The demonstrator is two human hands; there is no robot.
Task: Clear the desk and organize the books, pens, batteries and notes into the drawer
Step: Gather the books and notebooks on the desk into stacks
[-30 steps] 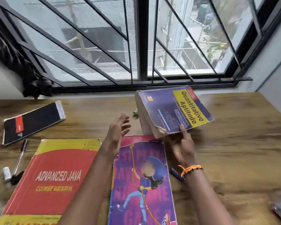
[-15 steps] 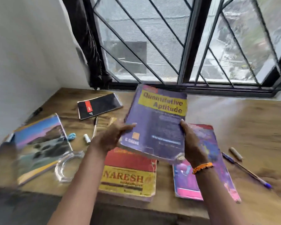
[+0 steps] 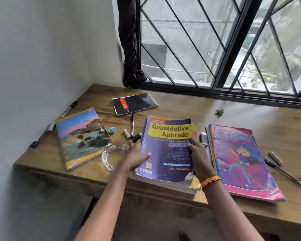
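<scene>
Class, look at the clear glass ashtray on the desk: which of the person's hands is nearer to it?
Left. The left hand grips the Quantitative Aptitude book's left edge, right beside the glass ashtray. The right hand holds the book's opposite edge, farther away.

Head camera looks down, seemingly close, across the desk (image 3: 250, 119) toward the window (image 3: 215, 49).

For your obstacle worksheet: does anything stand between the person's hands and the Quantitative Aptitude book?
Nothing visible does. The left hand and the right hand already hold the Quantitative Aptitude book by its two side edges, over another book on the desk. The drawer is not in view.
</scene>
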